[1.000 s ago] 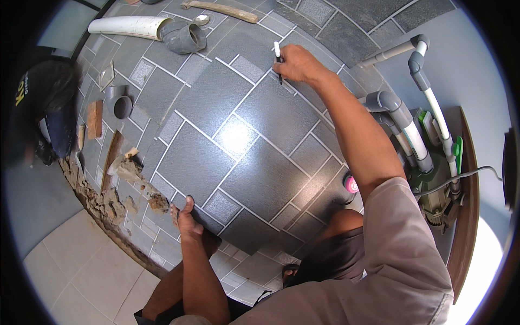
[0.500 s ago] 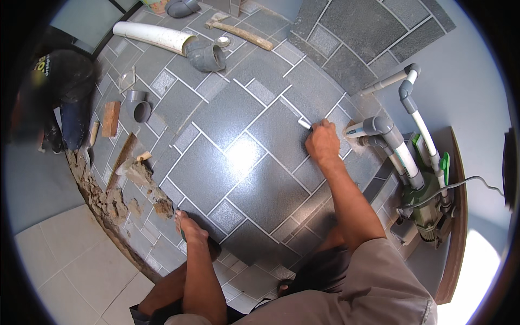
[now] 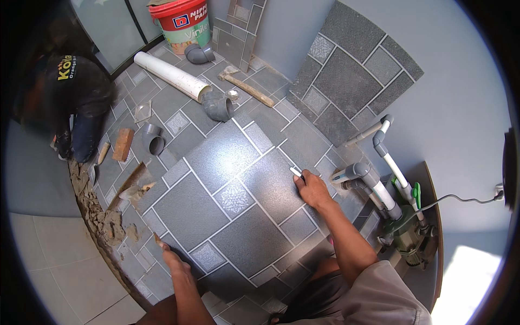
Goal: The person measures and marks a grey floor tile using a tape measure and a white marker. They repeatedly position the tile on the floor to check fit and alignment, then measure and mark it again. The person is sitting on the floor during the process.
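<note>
A large grey patterned floor tile (image 3: 181,211) with pale lines lies between my hands, its lower edge over a dark shadow. My right hand (image 3: 314,189) is closed around a white marker pen (image 3: 296,172) at the tile's right-hand edge. At the lower left edge, my left hand (image 3: 176,260) grips the tile from the side; some of its fingers are hidden. A small brown tip shows by those fingers, too small to make out. Past this hand, a strip of rough mortar (image 3: 108,225) runs along the floor's edge.
Left, a person (image 3: 84,97) crouches near a trowel (image 3: 101,157), a brick (image 3: 123,144) and a grey pipe fitting (image 3: 153,142). Farther back lie a white pipe (image 3: 172,76), a grey elbow (image 3: 218,105) and a hammer (image 3: 246,88), with a paint bucket (image 3: 181,27) behind. Right stands a green pump (image 3: 409,238) with piping.
The view has tilted up, bringing the paint bucket and more wall into sight. Both hands stay at the tile's edges, the marker pen still in the right one. The crouching person has shifted slightly.
</note>
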Tool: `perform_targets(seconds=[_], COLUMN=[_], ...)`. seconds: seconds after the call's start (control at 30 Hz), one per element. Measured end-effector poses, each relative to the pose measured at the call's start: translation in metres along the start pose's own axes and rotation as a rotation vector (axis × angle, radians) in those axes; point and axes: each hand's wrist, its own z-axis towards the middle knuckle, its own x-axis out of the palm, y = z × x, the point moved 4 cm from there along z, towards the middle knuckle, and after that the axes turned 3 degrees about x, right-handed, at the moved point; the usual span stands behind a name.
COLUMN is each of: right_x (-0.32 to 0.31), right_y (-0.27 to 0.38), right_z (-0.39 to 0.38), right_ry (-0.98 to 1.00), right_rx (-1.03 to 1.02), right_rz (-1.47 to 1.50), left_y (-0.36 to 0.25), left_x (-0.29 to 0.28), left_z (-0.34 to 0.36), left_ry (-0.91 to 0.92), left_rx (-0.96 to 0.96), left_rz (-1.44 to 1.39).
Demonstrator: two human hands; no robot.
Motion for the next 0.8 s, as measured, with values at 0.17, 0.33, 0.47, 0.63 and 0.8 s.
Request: perform_targets(seconds=[0.17,0.33,0.47,0.63,0.8], right_x=[-0.093,-0.204,-0.281,-0.347,-0.394], right_y=[0.08,0.176,0.272,0.351,0.407], right_z=[-0.046,-0.114,-0.179,-0.215,-0.232], right_ry=[0.05,-0.097,-0.273,-0.622,-0.864], right_rx=[-0.424,-0.636,-0.765,-0.849,-0.689], right_rz=[0.22,0.217,0.102,-0.253,-0.642], left_y=[-0.04,-0.086,-0.131,-0.231,-0.237], left_x=[0.016,0.091,0.143,0.204,0.212], left_z=[0.014,-0.063,-0.013,-0.143,-0.235], left_ry=[0.125,0.296,0.764,0.675,0.734], left_rx=[-0.029,-0.135,0.081,0.267,0.448], left_rz=[-0.049,-0.237,-0.418,-0.401,-0.765])
